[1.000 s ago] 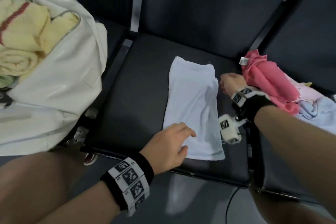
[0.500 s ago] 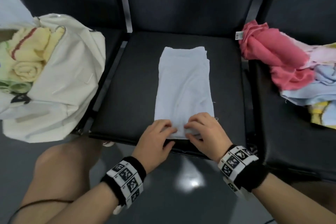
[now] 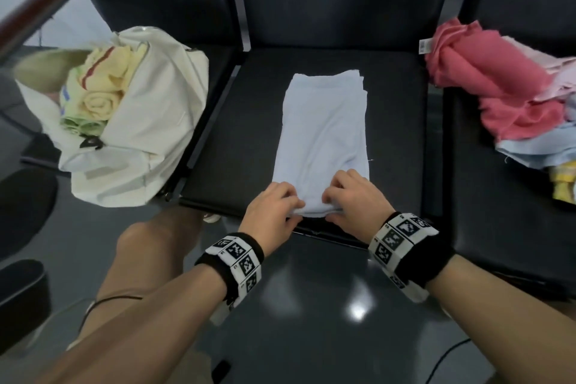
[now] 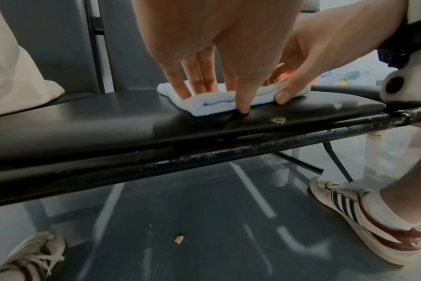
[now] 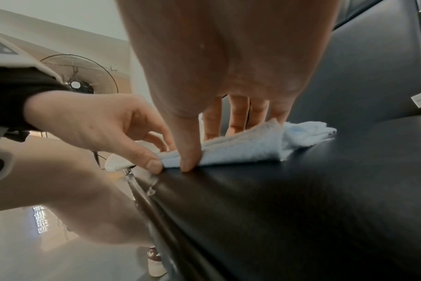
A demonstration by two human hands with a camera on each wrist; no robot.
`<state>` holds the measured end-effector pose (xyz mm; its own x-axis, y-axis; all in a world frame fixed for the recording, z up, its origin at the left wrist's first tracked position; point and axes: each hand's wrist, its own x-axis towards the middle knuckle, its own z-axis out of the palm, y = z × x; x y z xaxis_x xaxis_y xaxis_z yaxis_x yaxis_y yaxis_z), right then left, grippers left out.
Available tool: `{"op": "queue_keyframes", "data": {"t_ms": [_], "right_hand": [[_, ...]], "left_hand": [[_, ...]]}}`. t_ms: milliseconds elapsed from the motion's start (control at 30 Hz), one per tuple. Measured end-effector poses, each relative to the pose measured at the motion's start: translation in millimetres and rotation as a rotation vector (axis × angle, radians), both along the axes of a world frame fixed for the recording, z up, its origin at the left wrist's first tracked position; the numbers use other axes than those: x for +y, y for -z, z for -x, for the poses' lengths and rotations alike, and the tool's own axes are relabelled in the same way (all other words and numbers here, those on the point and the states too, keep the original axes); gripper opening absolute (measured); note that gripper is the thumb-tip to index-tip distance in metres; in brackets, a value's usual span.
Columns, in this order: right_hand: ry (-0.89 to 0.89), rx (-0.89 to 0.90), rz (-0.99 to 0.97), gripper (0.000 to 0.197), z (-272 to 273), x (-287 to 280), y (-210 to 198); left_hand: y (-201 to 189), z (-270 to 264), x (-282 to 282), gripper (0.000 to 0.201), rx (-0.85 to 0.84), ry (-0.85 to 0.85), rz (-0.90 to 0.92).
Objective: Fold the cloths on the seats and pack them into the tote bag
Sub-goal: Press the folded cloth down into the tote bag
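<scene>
1. A pale blue cloth (image 3: 324, 134), folded into a long strip, is laid flat on the middle seat (image 3: 243, 140) of a row of black padded seats, running from the seat's back toward its front edge.
2. The near end of the cloth is gripped by both hands at the front edge of the seat, side by side and almost touching.
3. The left hand (image 3: 271, 212) is placed on the near left corner: its fingers (image 4: 187, 76) are pressed down on top of the cloth, while the thumb is tucked at the folded edge, so the layers are pinched.
4. The right hand (image 3: 355, 199) is set on the near right corner in the same way: its fingers (image 5: 238, 114) are spread over the top of the cloth, the thumb is pressed against the edge at the seat surface, and the layers are pinched.
5. In the left wrist view the near edge is seen slightly raised and doubled into a soft roll between the thumbs and fingers.
6. A cream tote bag (image 3: 149, 134) is slumped on the seat to the left, well apart from the cloth; rolled yellow and green cloths (image 3: 99, 84) are seen in its open mouth.
7. A loose heap of cloths (image 3: 505, 97), pink on top with light blue and yellow beneath, is piled on the seat to the right.
8. Tagged bands are worn on both wrists, and sneakers are seen on the glossy dark floor below the seat.
</scene>
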<state>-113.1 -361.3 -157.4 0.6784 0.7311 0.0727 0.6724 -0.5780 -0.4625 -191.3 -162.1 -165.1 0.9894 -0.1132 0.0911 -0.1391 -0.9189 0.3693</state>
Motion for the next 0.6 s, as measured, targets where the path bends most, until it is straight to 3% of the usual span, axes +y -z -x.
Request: {"op": "queue_keyframes", "data": {"t_ms": [133,233,367,600], "right_hand": [[0.004,-0.048,0.016,0.010,3,-2,-2],[0.008,0.004,0.085,0.018,1,-6,-10],[0.041,0.092,0.157,0.025,0,-9,-18],[0.159,0.232,0.207,0.024,-1,-12,-19]], "left_hand": [[0,7,-3,0.022,-0.023,-0.030,0.008],[2,14,0,0.028,-0.037,-0.028,0.004],[-1,16,-1,0.019,-0.051,-0.086,0.012],[-10,2,-13,0.022,0.191,-0.178,0.018]]}}
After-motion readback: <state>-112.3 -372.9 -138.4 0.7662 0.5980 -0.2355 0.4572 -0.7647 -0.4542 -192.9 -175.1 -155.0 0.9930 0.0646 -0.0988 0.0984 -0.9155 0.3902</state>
